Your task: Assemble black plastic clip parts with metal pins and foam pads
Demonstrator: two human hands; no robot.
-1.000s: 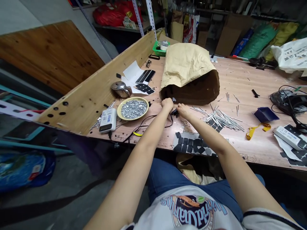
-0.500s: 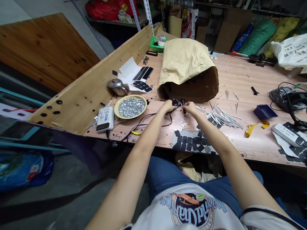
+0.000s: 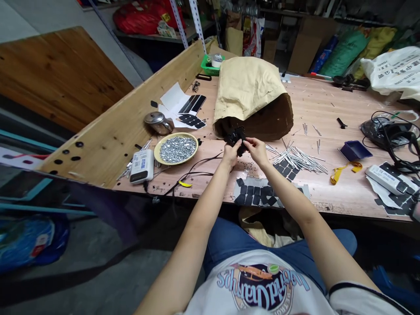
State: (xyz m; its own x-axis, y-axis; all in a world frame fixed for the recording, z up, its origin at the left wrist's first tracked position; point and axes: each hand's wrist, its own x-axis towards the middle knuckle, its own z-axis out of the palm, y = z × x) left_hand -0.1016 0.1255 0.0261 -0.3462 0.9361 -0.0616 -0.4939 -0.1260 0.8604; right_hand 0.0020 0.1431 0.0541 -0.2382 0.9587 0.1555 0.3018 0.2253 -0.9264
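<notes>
Both of my hands meet at the mouth of a large tan paper sack [image 3: 249, 87] lying on the bench. My left hand [image 3: 231, 153] is closed around a black plastic part [image 3: 235, 134], whose exact kind I cannot make out. From the other side, my right hand [image 3: 256, 149] pinches the same black part at its right end. Small metal washers [image 3: 246, 167] lie scattered just below the hands. Thin metal rods [image 3: 300, 158] are heaped to the right of my right hand. The sack's inside is dark.
A yellow bowl [image 3: 177, 148] of small metal pieces stands left, beside a white power bank [image 3: 142, 166] with a black cable. A metal pot [image 3: 159, 122] is behind it. Black adhesive pads [image 3: 256, 191] lie at the front edge. A dark blue tray [image 3: 355, 152] sits right.
My hands have come closer together and tilted up at the sack's mouth. The black pieces, held apart before, now look like one cluster between them. The camera has shifted slightly.
</notes>
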